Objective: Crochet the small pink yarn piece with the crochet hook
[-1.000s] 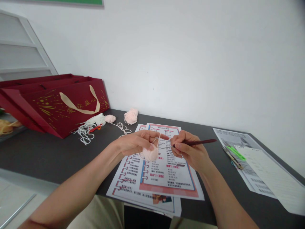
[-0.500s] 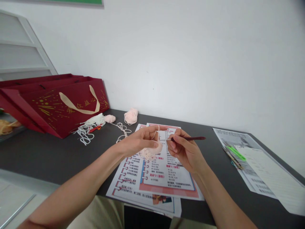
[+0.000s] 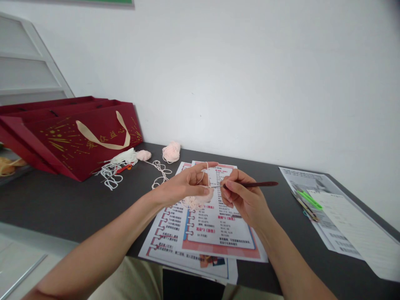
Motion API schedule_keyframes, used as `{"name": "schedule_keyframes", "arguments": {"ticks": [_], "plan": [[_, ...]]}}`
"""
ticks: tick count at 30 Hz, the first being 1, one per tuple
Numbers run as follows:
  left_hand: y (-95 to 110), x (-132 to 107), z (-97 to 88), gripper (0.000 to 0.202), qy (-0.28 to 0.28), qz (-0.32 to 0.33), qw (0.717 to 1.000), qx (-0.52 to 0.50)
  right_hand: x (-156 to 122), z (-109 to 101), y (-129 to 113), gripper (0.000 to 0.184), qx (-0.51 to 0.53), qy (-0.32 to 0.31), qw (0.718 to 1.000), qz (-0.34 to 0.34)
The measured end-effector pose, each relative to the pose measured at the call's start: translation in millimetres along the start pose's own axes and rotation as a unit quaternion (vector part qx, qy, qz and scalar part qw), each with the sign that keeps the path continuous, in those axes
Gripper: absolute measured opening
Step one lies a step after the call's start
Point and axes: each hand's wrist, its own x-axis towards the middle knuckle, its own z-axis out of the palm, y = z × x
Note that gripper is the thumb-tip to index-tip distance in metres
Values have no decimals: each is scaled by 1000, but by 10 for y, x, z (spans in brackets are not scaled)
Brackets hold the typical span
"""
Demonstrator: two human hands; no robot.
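Note:
My left hand [image 3: 187,181] is closed on a small pale pink crochet piece [image 3: 206,195], pinched between thumb and fingers. A strand of pink yarn [image 3: 207,167] runs up over its stretched index finger. In my right hand [image 3: 242,191] is a crochet hook [image 3: 259,183] with a dark reddish-brown handle, held like a pen. Its thin metal shaft points left and reaches the piece at my left thumb; the very tip is hard to make out. Loose pink yarn [image 3: 191,203] hangs beneath my left hand, over the printed sheets [image 3: 218,246].
A red paper bag [image 3: 78,137] stands at the left. By it lie white yarn [image 3: 114,171], an orange-red item [image 3: 125,168] and a small pink ball [image 3: 143,155]. A larger pink yarn ball [image 3: 171,151] sits near the wall. Green-handled scissors [image 3: 309,200] rest on papers [image 3: 353,225] at right.
My right hand has turned slightly and the hook's handle end has shifted right and a little down. The left hand stays almost in place, still holding the crochet piece.

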Motion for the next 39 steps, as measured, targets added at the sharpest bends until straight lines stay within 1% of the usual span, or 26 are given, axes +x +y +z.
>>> {"name": "schedule_keyframes", "arguments": {"ticks": [3, 6, 9, 11, 14, 17, 19, 21, 24, 26, 29, 32, 34, 36, 37, 38, 39], "plan": [[12, -3, -6, 63, 6, 1, 1000, 20, 0, -42, -3, 19, -59, 1, 997, -42], [11, -1, -8, 60, 13, 15, 999, 45, -7, -68, 24, 17, -119, 9, 989, -92], [4, 3, 0, 60, 48, 33, 994, 90, -31, -80, 52, 16, -194, 21, 972, -130], [4, 6, 10, 60, 74, 37, 989, 122, -55, -83, 62, 16, -263, 29, 952, -152], [5, 12, 25, 57, 105, 46, 978, 175, -91, -70, 70, 14, -375, 25, 905, -201], [-6, 25, 36, 51, 134, 57, 964, 225, -108, -37, 97, 15, -473, 0, 832, -289], [-22, 36, 40, 48, 155, 56, 955, 245, -106, -15, 139, 18, -510, -15, 785, -352], [-37, 45, 44, 46, 179, 55, 948, 258, -98, 2, 196, 20, -525, -25, 756, -391], [-48, 49, 50, 47, 209, 48, 941, 263, -83, 15, 282, 22, -552, -45, 724, -411], [-49, 49, 55, 45, 214, 38, 943, 251, -71, 14, 322, 22, -572, -52, 703, -420], [-63, 50, 63, 48, 181, 12, 964, 194, -46, -19, 347, 20, -588, -58, 689, -420], [-93, 57, 71, 58, 135, -12, 988, 73, -22, -80, 345, 18, -605, -76, 671, -421], [-114, 65, 90, 60, 125, -17, 992, -16, -15, -113, 345, 20, -622, -78, 649, -432], [-134, 73, 127, 58, 138, -15, 987, -80, -18, -122, 358, 23, -640, -63, 627, -439], [-144, 78, 152, 57, 152, -10, 984, -96, -23, -115, 369, 23, -647, -50, 620, -441], [-153, 84, 178, 57, 169, -1, 981, -99, -30, -102, 383, 23, -653, -36, 616, -439], [-163, 90, 204, 58, 188, 11, 978, -93, -38, -84, 398, 23, -656, -22, 618, -432]]}}
